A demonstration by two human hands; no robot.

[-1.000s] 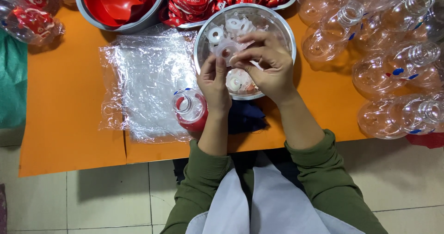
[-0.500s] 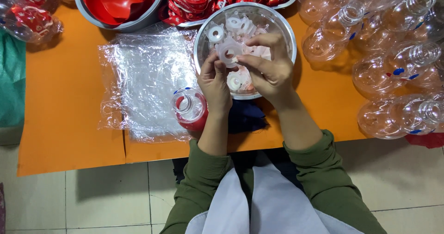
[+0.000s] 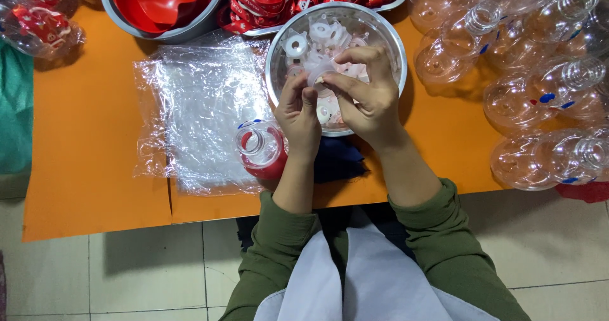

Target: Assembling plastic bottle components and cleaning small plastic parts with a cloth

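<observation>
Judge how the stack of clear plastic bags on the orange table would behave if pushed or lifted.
The clear plastic bags look thin and crinkled, so they would probably flop and sag when lifted. Their glossy surfaces suggest that the sheets could slide over each other when pushed. They lie loose on the orange table, beside the left hand, so they likely weigh little.

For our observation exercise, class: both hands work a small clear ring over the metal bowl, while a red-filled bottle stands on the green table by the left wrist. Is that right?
Not quite. The table is orange, not green, as the head view shows. The rest holds: the left hand and right hand work a small clear ring over the metal bowl, and the red-filled bottle stands by the left wrist.
</observation>
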